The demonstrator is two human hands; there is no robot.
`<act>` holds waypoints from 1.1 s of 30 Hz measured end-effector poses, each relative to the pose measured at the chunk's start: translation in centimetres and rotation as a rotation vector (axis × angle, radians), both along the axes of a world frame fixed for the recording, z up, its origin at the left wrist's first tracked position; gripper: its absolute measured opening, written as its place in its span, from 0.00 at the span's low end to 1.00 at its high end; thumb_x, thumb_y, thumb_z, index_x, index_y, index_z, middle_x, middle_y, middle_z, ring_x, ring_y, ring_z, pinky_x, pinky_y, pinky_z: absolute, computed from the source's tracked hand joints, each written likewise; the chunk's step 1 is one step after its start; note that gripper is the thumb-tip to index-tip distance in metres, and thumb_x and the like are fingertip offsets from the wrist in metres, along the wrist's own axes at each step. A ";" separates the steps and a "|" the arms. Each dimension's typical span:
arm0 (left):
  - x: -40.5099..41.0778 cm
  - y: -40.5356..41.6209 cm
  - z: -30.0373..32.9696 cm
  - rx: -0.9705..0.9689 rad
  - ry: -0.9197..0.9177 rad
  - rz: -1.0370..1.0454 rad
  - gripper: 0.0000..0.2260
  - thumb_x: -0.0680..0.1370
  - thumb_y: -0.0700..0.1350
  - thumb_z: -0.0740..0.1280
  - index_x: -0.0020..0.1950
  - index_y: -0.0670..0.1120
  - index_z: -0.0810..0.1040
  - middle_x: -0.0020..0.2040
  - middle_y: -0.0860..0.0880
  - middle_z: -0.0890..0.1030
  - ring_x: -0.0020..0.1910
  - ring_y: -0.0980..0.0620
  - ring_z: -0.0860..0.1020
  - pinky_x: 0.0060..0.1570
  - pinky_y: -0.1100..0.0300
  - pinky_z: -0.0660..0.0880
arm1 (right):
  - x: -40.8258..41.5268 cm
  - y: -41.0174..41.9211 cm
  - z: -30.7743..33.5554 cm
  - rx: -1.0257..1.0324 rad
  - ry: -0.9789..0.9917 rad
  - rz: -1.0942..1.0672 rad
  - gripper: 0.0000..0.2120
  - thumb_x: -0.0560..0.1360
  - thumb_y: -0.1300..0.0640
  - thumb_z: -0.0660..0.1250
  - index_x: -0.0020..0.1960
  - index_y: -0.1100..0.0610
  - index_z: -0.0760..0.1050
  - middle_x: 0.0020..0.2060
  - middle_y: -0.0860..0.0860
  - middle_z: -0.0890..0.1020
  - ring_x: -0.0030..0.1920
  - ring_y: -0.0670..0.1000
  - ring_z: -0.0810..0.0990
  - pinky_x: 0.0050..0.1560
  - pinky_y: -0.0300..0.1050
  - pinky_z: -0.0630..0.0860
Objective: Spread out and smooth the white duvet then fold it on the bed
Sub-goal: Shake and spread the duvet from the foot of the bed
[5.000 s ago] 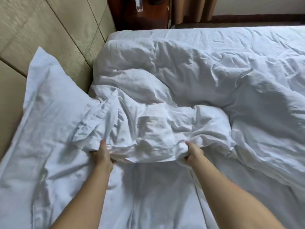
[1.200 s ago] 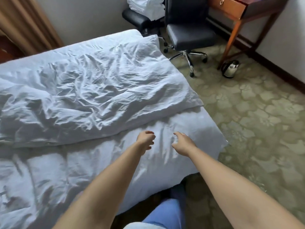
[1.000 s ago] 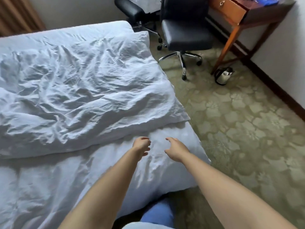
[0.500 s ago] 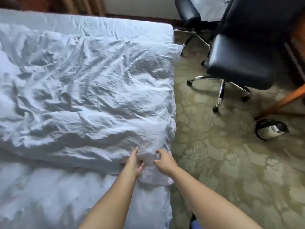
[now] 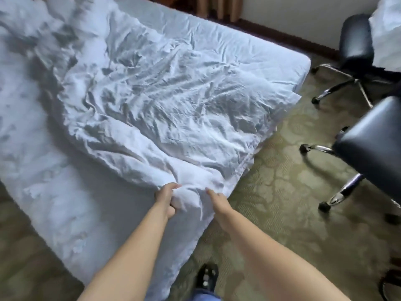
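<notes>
The crumpled white duvet (image 5: pixel 165 101) lies across the bed (image 5: pixel 65 192), and its near corner reaches the mattress corner in front of me. My left hand (image 5: pixel 167 199) grips a bunched fold of that corner, fingers curled round the cloth. Just to its right, my right hand (image 5: pixel 217 200) touches the duvet's edge with its fingers stretched forward. The far left of the duvet is blurred.
A black swivel chair (image 5: pixel 368 144) stands close on the right over the patterned carpet (image 5: pixel 271 192). A second black chair (image 5: pixel 355 40) with white linen on it is further back. My foot (image 5: pixel 207 276) is at the bed's corner.
I have walked from the pillow end to the bed's foot corner. Both hands reached the duvet corner, and my left hand has now closed on a bunch of it.
</notes>
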State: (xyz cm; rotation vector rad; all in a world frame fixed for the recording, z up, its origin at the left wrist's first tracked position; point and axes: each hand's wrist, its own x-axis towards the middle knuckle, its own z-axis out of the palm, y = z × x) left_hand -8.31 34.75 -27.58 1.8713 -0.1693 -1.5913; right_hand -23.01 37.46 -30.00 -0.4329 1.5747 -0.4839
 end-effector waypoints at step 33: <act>-31.7 -5.8 13.8 -0.361 0.214 0.651 0.20 0.69 0.54 0.71 0.54 0.42 0.84 0.55 0.39 0.82 0.59 0.39 0.77 0.61 0.47 0.72 | -28.5 -28.9 19.9 -0.197 -0.245 0.000 0.01 0.74 0.66 0.63 0.44 0.64 0.73 0.41 0.57 0.76 0.47 0.54 0.76 0.57 0.58 0.74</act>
